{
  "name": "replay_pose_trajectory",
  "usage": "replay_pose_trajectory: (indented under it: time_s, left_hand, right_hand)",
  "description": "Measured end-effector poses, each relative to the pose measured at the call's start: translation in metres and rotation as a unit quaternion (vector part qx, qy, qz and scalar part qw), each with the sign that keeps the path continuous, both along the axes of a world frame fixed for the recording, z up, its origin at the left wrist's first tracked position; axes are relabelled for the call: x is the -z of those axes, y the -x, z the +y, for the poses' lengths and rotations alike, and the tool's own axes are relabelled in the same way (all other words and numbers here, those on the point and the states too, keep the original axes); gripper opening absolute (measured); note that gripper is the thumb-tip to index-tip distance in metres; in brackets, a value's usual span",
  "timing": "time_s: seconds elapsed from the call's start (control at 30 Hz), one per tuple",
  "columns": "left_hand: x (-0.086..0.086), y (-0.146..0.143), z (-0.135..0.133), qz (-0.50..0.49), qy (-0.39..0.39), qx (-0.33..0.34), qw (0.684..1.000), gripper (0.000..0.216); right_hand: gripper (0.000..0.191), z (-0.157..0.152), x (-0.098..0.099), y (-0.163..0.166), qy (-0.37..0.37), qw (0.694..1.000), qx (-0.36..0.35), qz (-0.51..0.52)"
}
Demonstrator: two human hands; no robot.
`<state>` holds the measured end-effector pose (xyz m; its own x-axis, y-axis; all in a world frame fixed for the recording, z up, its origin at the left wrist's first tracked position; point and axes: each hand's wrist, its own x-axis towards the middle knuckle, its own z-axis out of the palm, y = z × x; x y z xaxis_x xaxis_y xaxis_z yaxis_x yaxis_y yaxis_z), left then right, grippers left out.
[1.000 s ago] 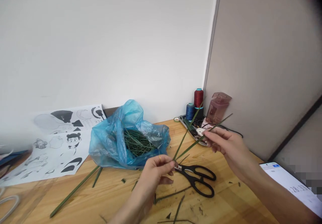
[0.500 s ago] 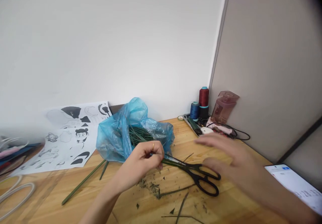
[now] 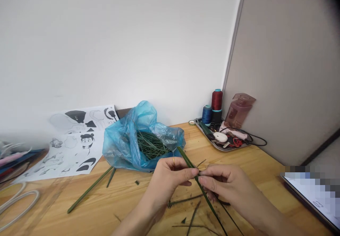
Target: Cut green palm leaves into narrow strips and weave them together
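A long green leaf strip (image 3: 186, 158) runs slantwise between my hands, its lower end trailing past the bottom edge of the view. My left hand (image 3: 170, 179) pinches it between thumb and fingers. Close against that pinch, my right hand (image 3: 228, 186) grips the strip with thumb and fingertips. Another thin dark strand hangs below the right hand. The black scissors (image 3: 224, 203) lie mostly hidden behind the right hand, with a bit of handle showing. Behind the hands, a blue plastic bag (image 3: 119, 145) holds a heap of green strips (image 3: 150, 145).
Printed sheets (image 3: 69, 154) lie at the left. A metal tray (image 3: 221, 147) at the back right holds thread spools (image 3: 217, 101) and small tools. A phone (image 3: 310, 197) lies at the right. Leaf scraps (image 3: 193, 216) and a green stalk (image 3: 89, 191) are on the wooden table.
My right hand has come from open over the scissors to the left hand and now grips a leaf strip. The left hand has shifted right, and the strip now points up.
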<state>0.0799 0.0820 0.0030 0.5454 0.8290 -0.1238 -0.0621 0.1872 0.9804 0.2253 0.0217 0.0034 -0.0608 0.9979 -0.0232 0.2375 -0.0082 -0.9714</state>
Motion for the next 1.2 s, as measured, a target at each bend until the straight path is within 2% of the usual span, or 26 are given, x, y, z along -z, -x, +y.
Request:
replay_pose_trajectory:
  time_s: [0.23, 0.47, 0.67, 0.77, 0.87, 0.97, 1.1, 1.2]
  left_hand:
    - [0.0, 0.006, 0.003, -0.037, 0.016, -0.036, 0.999, 0.021]
    - [-0.003, 0.001, -0.005, 0.005, 0.005, -0.036, 0.999, 0.016]
    - [-0.002, 0.007, 0.008, -0.072, 0.008, -0.146, 0.987, 0.02]
    - [-0.002, 0.007, 0.008, -0.071, 0.011, -0.126, 0.989, 0.016]
    - [-0.001, 0.001, 0.002, -0.023, 0.019, -0.073, 0.997, 0.013]
    - [0.0, -0.003, -0.003, 0.007, 0.013, -0.05, 0.999, 0.013]
    - [0.001, 0.001, 0.002, -0.017, 0.023, -0.076, 0.997, 0.015]
    - [0.001, 0.007, 0.01, -0.037, 0.024, -0.115, 0.992, 0.018]
  right_hand:
    - [0.03, 0.003, 0.002, -0.005, -0.003, 0.996, -0.045, 0.071]
    - [0.028, -0.003, 0.003, 0.001, -0.026, 0.996, 0.028, -0.076]
    - [0.02, 0.001, 0.002, 0.001, -0.023, 0.993, 0.003, -0.113]
    - [0.02, 0.003, 0.002, 0.001, -0.031, 0.991, 0.009, -0.132]
    - [0.019, 0.004, 0.003, 0.002, -0.035, 0.99, 0.019, -0.133]
    - [0.018, 0.004, 0.005, 0.002, -0.028, 0.994, 0.017, -0.109]
    - [0.017, 0.007, 0.01, -0.001, -0.024, 0.995, -0.005, -0.098]
    - [0.017, 0.009, 0.017, -0.007, 0.008, 0.996, -0.025, -0.09]
